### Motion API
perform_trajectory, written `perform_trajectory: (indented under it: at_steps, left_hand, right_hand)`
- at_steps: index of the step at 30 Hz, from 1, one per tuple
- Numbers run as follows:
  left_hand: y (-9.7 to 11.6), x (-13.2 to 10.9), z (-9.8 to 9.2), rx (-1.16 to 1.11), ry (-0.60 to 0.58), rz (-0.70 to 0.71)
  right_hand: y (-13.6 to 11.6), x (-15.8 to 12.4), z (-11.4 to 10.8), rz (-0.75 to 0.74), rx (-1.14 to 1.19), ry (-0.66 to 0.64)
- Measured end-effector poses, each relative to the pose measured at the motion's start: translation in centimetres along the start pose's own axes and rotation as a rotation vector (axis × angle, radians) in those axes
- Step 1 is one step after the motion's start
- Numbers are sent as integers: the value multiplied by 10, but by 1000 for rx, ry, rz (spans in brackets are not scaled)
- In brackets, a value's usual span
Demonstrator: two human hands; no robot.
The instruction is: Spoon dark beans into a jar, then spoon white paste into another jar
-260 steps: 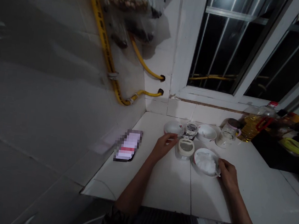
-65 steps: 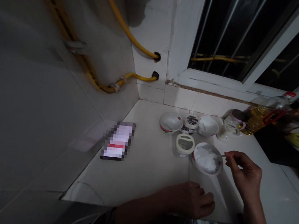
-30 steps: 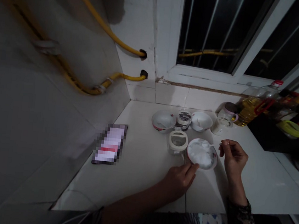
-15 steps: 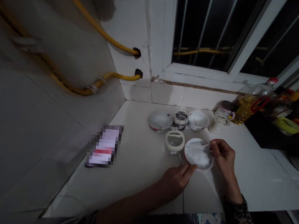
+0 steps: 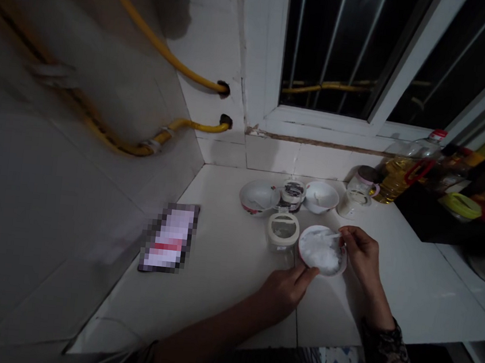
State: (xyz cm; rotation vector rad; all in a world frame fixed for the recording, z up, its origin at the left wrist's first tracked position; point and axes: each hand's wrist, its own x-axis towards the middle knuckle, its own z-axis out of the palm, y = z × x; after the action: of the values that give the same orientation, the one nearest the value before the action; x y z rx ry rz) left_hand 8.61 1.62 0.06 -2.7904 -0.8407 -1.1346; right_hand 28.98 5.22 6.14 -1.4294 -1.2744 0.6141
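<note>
A white bowl (image 5: pixel 303 234) holds a heap of white, powdery stuff (image 5: pixel 320 252). My left hand (image 5: pixel 287 287) is closed on its near left rim, thumb on top. In my right hand (image 5: pixel 359 248), thumb and fingers pinch the handle of a white spoon (image 5: pixel 331 235), whose tip lies in the white stuff. Left of the bowl stands a lidded jar (image 5: pixel 283 232) with a pale rim. Behind it are a second jar (image 5: pixel 292 194) with dark contents, a bowl (image 5: pixel 260 198) with a patterned side, and another white bowl (image 5: pixel 321 198) with a spoon in it.
A phone (image 5: pixel 169 237) with a blurred screen lies on the white counter (image 5: pixel 223 283) at the left. Toward the back right stand a lidded container (image 5: pixel 355 203), a cup (image 5: pixel 364 180), an oil bottle (image 5: pixel 408 167) and a dark box (image 5: pixel 427 215). Yellow pipes (image 5: pixel 142 149) run along the wall.
The spoon in my right hand has shifted slightly, and the white stuff in the bowl looks a little stirred. My left hand keeps its hold on the rim.
</note>
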Motion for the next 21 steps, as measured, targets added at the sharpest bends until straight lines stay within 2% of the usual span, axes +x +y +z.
perform_trajectory:
  at_steps: [9,15,21]
  left_hand:
    - [-7,1,-3,-37,8,-11]
    - [-7,3,-4,-23,-13,-24]
    - [-7,-1,0,10,-14,-1]
  right_hand:
    - [-8,4,-2,93,150,26]
    - [-8,2,-1,93,153,43]
    - [-6,5,-3,159,182,22]
